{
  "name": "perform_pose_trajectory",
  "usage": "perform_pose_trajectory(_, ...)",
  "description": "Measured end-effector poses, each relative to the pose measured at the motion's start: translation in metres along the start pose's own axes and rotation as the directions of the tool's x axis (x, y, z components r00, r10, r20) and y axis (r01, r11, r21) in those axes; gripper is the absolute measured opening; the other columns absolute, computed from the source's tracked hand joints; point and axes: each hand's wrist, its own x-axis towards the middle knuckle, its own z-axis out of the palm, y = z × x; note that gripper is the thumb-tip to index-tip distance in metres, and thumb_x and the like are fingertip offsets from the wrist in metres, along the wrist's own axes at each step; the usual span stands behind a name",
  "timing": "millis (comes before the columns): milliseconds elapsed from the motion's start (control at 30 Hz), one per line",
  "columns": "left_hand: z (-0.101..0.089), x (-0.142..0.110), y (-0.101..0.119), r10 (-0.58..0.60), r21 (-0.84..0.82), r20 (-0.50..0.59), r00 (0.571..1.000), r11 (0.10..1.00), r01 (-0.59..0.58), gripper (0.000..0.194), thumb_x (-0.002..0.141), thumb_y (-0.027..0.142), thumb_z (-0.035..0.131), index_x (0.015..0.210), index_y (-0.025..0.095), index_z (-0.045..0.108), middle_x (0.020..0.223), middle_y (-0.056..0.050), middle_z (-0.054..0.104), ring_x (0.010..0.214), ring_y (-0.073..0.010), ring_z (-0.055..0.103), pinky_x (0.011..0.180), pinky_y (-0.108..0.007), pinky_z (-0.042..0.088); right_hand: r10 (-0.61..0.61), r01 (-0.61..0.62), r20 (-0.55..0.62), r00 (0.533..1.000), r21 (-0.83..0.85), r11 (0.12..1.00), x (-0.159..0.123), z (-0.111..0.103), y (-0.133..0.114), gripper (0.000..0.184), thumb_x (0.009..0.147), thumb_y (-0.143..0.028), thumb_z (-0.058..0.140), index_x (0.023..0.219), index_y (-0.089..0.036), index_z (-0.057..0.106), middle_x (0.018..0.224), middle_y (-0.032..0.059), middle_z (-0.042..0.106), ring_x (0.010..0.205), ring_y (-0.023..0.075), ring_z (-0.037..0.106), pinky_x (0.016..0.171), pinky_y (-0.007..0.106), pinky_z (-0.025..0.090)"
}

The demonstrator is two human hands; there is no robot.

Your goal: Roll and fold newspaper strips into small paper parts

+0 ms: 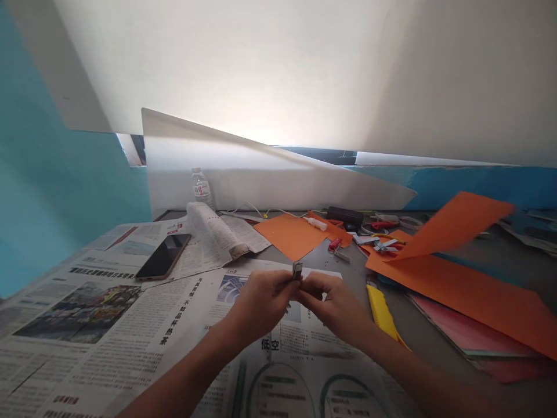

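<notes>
My left hand [261,302] and my right hand [335,305] meet over the newspaper-covered table [130,325], fingers pinched together. Between their fingertips sits a small grey folded piece [297,270], standing upright; both hands grip it. What the piece is made of is hard to tell. Both forearms reach in from the bottom edge.
A black phone [163,256] lies on the newspaper at left, with a water bottle [201,187] behind it. Orange paper sheets [456,278], a yellow cutter [383,313], a glue tube [316,223], pink sheets [470,334] and small craft bits crowd the right side. White boards lean against the blue wall.
</notes>
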Motion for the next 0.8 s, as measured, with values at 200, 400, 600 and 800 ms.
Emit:
perform_pose_trajectory(200, -0.001, 0.001, 0.000, -0.051, -0.307, 0.151, 0.987, 0.947, 0.095, 0.023, 0.091, 0.029, 0.049, 0.075, 0.016, 0.060, 0.071, -0.003, 0.062, 0.067, -0.0155, 0.058, 0.062, -0.025, 0.044, -0.028, 0.054, -0.126, 0.992, 0.205, 0.977, 0.002, -0.017, 0.003, 0.027, 0.079, -0.045, 0.069, 0.089, -0.020, 0.068, 0.063, -0.0018, 0.056, 0.058, 0.0135, 0.050, 0.052, 0.026, 0.042)
perform_pose_trajectory(400, 0.004, -0.006, 0.006, -0.064, -0.357, 0.244, 0.968, 0.922, 0.151, 0.024, 0.096, 0.037, 0.040, 0.085, 0.020, 0.053, 0.063, 0.004, 0.044, 0.052, -0.0108, 0.043, 0.050, -0.023, 0.038, -0.029, 0.001, 0.062, 0.998, 0.403, 0.915, 0.001, -0.019, -0.001, 0.029, 0.080, -0.048, 0.068, 0.078, -0.019, 0.069, 0.060, -0.0010, 0.057, 0.055, 0.0114, 0.048, 0.050, 0.024, 0.041)
perform_pose_trajectory(600, 0.004, -0.010, 0.010, 0.016, -0.107, 0.132, 0.991, 0.994, -0.002, 0.025, 0.098, 0.030, 0.039, 0.093, 0.019, 0.060, 0.076, -0.001, 0.057, 0.066, -0.0139, 0.047, 0.060, -0.026, 0.037, -0.015, 0.000, 0.031, 0.999, 0.429, 0.903, -0.002, -0.016, -0.004, 0.033, 0.078, -0.051, 0.069, 0.086, -0.020, 0.072, 0.063, 0.0008, 0.062, 0.057, 0.0128, 0.052, 0.051, 0.025, 0.043)
perform_pose_trajectory(800, 0.007, -0.008, 0.007, 0.077, 0.106, 0.066, 0.995, 0.991, -0.084, 0.028, 0.099, 0.029, 0.035, 0.076, 0.020, 0.049, 0.068, 0.001, 0.053, 0.061, -0.0137, 0.045, 0.058, -0.028, 0.030, 0.004, 0.005, -0.022, 1.000, 0.410, 0.912, -0.005, -0.015, -0.008, 0.026, 0.079, -0.045, 0.069, 0.087, -0.021, 0.069, 0.060, -0.0015, 0.058, 0.052, 0.0114, 0.050, 0.045, 0.023, 0.040)
